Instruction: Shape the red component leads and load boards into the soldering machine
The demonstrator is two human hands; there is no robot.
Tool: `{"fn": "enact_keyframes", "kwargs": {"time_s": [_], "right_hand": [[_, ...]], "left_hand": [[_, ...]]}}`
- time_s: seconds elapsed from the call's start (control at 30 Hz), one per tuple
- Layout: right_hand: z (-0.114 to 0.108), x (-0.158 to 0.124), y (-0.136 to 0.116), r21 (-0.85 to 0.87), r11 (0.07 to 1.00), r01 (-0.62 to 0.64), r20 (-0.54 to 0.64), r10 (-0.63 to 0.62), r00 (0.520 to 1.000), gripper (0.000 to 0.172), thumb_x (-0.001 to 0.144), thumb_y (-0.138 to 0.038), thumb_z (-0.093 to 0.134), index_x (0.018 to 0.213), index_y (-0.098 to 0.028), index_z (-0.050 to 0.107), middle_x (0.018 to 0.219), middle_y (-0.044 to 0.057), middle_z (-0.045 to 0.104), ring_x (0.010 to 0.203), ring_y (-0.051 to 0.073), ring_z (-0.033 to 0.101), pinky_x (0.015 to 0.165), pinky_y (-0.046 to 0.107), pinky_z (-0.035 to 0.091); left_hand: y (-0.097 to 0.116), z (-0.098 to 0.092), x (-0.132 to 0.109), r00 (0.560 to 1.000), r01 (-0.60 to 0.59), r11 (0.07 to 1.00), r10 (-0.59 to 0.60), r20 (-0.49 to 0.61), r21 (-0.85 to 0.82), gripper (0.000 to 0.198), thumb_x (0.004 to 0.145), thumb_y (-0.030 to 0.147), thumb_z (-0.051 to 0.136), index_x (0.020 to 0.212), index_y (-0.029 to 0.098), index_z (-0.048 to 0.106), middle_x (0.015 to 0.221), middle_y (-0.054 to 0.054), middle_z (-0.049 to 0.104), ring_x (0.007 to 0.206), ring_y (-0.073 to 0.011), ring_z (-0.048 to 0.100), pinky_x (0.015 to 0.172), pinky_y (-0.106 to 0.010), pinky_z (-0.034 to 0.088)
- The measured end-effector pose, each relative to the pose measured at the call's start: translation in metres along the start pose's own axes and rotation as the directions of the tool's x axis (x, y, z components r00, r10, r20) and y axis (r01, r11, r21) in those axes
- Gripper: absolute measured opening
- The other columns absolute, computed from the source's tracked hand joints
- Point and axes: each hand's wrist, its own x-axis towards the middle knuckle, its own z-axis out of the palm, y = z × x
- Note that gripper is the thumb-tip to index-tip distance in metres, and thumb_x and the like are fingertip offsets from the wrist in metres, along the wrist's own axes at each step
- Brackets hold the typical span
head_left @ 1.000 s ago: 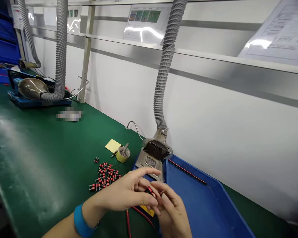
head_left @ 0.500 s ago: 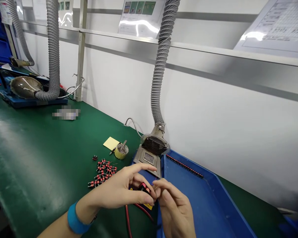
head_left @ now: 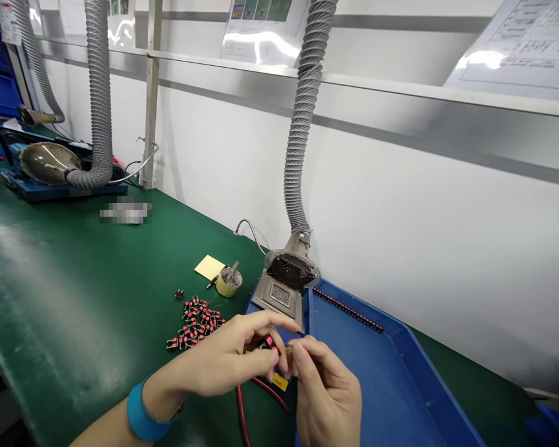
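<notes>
My left hand (head_left: pixel 242 354), with a blue band on its wrist, grips a small red and black component (head_left: pixel 266 341) between thumb and fingers. Right beside it, my right hand (head_left: pixel 326 385) pinches with thumb and forefinger close to the left fingertips. Whatever lies in that pinch is too small to make out. To the left on the green bench, several similar red and black components (head_left: pixel 198 323) lie in a loose pile. Behind the hands is a metal plate unit (head_left: pixel 279 297), partly covered by my left fingers.
A blue tray (head_left: pixel 428 385) lies at right, with a row of small red and black parts (head_left: pixel 347 309) along its far edge. A tin (head_left: pixel 228 282), a yellow note pad (head_left: pixel 209 267) and a pen stand behind the pile. A grey extraction hose (head_left: pixel 302 136) hangs above the plate.
The component has tilted and shifted slightly left within my left fingers. My right thumb and forefinger have closed into a tighter pinch beside it.
</notes>
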Motion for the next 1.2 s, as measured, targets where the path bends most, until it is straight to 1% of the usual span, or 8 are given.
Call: {"fn": "enact_keyframes", "kwargs": {"time_s": [0.23,0.43,0.63,0.73,0.83,0.97,1.07,1.2], "right_hand": [[0.002,-0.004,0.003,-0.155,0.977,0.146,-0.088,-0.161,0.983,0.012,0.081,-0.026,0.070,0.072,-0.019,0.073,0.057,0.000,0.055,0.055,0.013,0.052,0.053,0.023,0.045],[0.003,-0.004,0.003,-0.138,0.980,0.141,-0.062,-0.150,0.987,0.007,0.082,-0.025,0.070,0.077,-0.023,0.075,0.059,0.000,0.056,0.056,0.012,0.052,0.051,0.021,0.042],[-0.004,-0.001,-0.009,-0.184,0.967,0.178,0.209,-0.138,0.968,0.016,0.084,-0.022,0.066,0.068,-0.021,0.069,0.060,0.001,0.060,0.057,0.015,0.057,0.054,0.024,0.046],[-0.001,-0.005,-0.012,-0.159,0.951,0.263,0.074,-0.255,0.964,0.009,0.082,-0.017,0.067,0.080,-0.024,0.074,0.067,0.002,0.064,0.063,0.017,0.059,0.060,0.028,0.048],[0.008,-0.009,-0.012,-0.235,0.902,0.361,-0.092,-0.391,0.916,0.028,0.078,-0.008,0.068,0.092,-0.030,0.076,0.073,0.001,0.067,0.066,0.018,0.060,0.063,0.031,0.048],[0.016,-0.012,-0.013,-0.388,0.810,0.439,-0.055,-0.496,0.867,0.033,0.080,-0.002,0.063,0.091,-0.032,0.074,0.072,-0.001,0.068,0.064,0.018,0.060,0.064,0.032,0.047],[0.011,-0.010,-0.014,-0.423,0.847,0.322,-0.037,-0.372,0.928,0.014,0.085,-0.017,0.062,0.075,-0.025,0.068,0.065,0.000,0.062,0.058,0.016,0.056,0.059,0.028,0.045],[-0.002,-0.004,-0.012,-0.068,0.998,0.012,0.100,-0.005,0.995,0.037,0.092,-0.036,0.053,0.058,-0.021,0.054,0.052,-0.001,0.049,0.048,0.013,0.047,0.047,0.025,0.040]], "left_hand": [[0.004,0.004,0.000,0.988,-0.014,0.966,0.053,-0.145,0.259,0.006,0.091,0.020,0.052,0.090,0.019,0.058,0.084,0.003,0.058,0.078,-0.0117,0.050,0.070,-0.023,0.039],[0.006,0.003,0.000,0.981,-0.068,0.947,0.120,-0.151,0.313,0.013,0.090,0.018,0.052,0.079,0.017,0.058,0.077,0.003,0.058,0.072,-0.0107,0.049,0.066,-0.022,0.036],[0.005,0.001,-0.001,0.966,-0.088,0.924,0.171,-0.195,0.373,0.014,0.091,0.021,0.051,0.081,0.017,0.060,0.077,0.003,0.057,0.071,-0.0106,0.048,0.065,-0.022,0.037],[0.006,0.000,-0.003,0.962,-0.088,0.882,0.196,-0.191,0.462,0.014,0.092,0.021,0.051,0.083,0.018,0.061,0.078,0.003,0.060,0.072,-0.0108,0.051,0.067,-0.021,0.038],[0.007,0.000,-0.005,0.960,-0.100,0.837,0.223,-0.168,0.538,0.014,0.092,0.019,0.051,0.085,0.018,0.062,0.079,0.002,0.062,0.072,-0.0106,0.053,0.068,-0.019,0.040],[0.006,0.001,-0.005,0.956,-0.154,0.722,0.280,-0.082,0.675,0.015,0.093,0.017,0.049,0.087,0.017,0.063,0.076,0.001,0.064,0.066,-0.0113,0.055,0.064,-0.020,0.039],[0.002,0.002,-0.004,0.940,-0.230,0.557,0.340,0.033,0.798,0.018,0.095,0.017,0.045,0.092,0.016,0.063,0.083,-0.003,0.069,0.072,-0.0154,0.060,0.066,-0.024,0.040],[-0.001,0.002,-0.004,0.915,-0.283,0.395,0.384,0.123,0.874,0.024,0.097,0.017,0.041,0.089,0.015,0.063,0.082,-0.005,0.070,0.073,-0.0182,0.063,0.066,-0.027,0.040]]}}
